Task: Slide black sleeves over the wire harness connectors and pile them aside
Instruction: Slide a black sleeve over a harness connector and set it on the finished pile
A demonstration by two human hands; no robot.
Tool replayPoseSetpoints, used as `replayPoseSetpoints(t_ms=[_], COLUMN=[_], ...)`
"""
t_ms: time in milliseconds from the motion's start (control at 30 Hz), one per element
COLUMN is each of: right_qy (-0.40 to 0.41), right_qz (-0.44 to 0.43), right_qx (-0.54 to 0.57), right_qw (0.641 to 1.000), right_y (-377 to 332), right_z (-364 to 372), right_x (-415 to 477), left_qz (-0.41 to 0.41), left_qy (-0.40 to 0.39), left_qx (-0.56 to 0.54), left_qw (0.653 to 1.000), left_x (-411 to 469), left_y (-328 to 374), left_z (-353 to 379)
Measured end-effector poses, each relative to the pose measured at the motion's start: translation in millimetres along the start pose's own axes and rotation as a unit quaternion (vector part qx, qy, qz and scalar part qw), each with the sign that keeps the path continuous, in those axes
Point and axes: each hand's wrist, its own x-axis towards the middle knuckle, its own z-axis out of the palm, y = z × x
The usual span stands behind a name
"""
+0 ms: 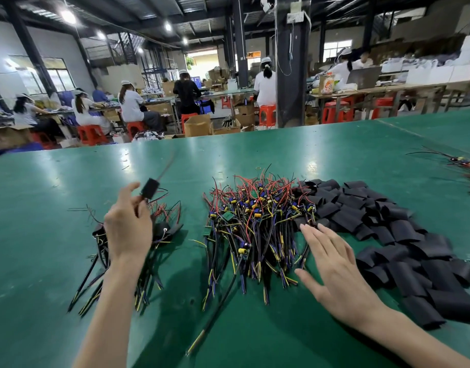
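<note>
Head view: left grip pinching a sleeved harness above the finished pile at desk left, apparently for dropping there; right grip flat and holding nothing, poised at the border of bare harnesses and loose black sleeves (both stocks within easy reach for the next pairing).

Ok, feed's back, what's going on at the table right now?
The left hand pinches a sleeved harness above the small finished pile. The right hand, fingers straight, hovers over the middle heap of bare harnesses, beside the loose black sleeves on the green table.
</note>
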Motion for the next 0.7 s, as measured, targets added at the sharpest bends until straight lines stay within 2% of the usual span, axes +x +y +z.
replayPoseSetpoints(t_ms=[200, 400, 533, 600, 700], right_qy=[-0.026, -0.048, -0.052, -0.039, -0.022], right_qz=[0.003, 0.017, 0.015, 0.022, 0.044], right_qx=[0.010, 0.018, 0.028, 0.019, -0.009], right_qw=[1.000, 0.999, 0.998, 0.999, 0.999], right_y=[4.4, 8.4, 7.0, 8.6, 12.0], right_z=[7.8, 8.2, 6.3, 4.6, 1.5], right_x=[-2.2, -1.5, -0.3, 0.1, 1.9], left_qz=[-0.054, -0.087, -0.084, -0.084, -0.007], left_qy=[-0.041, -0.087, -0.077, -0.047, -0.010], left_qx=[0.134, 0.177, 0.172, 0.182, 0.167], left_qw=[0.989, 0.976, 0.978, 0.979, 0.986], left_x=[-1.6, -6.4, -6.6, -8.9, -19.8], left_y=[-43.4, -53.2, -50.8, -39.4, -7.6], left_z=[7.6, 14.9, 15.7, 17.3, 26.3])
